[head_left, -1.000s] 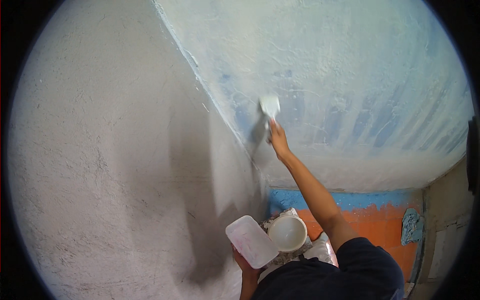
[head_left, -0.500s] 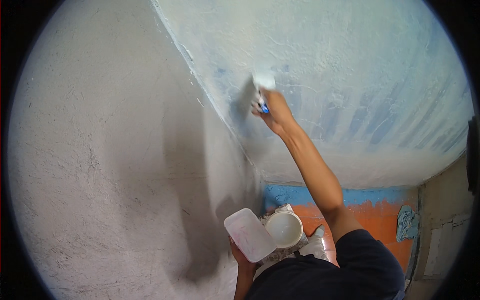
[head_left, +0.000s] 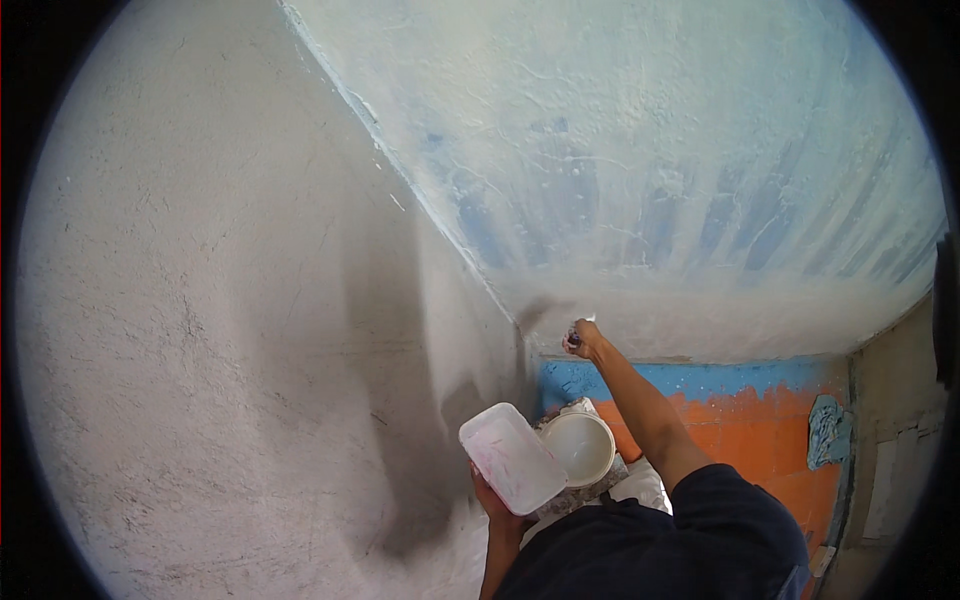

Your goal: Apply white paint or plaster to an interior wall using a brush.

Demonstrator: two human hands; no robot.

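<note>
My right hand (head_left: 583, 340) is closed around a paintbrush (head_left: 590, 319), just in front of the lower part of the painted wall (head_left: 680, 130). Only a white bit of the brush shows past my fingers; most of it is hidden. Low in view, my left hand (head_left: 497, 498) grips a translucent white rectangular plastic tub (head_left: 513, 460) by its side, tilted. The tub's inside has faint pinkish streaks. Right beside it stands a round white bucket (head_left: 581, 449), pale inside. Wet pale paint covers the upper wall, with blue-grey streaks showing through.
A rough grey wall (head_left: 200, 300) fills the left side and meets the painted wall at a corner. Below lies an orange tiled floor (head_left: 750, 440) with a blue strip (head_left: 690, 377) along the wall. A paint-smeared blue piece (head_left: 826, 432) lies at the right.
My right hand has come down the wall toward me with the brush, from the streaked area to near the wall's foot. My left hand still holds the tub.
</note>
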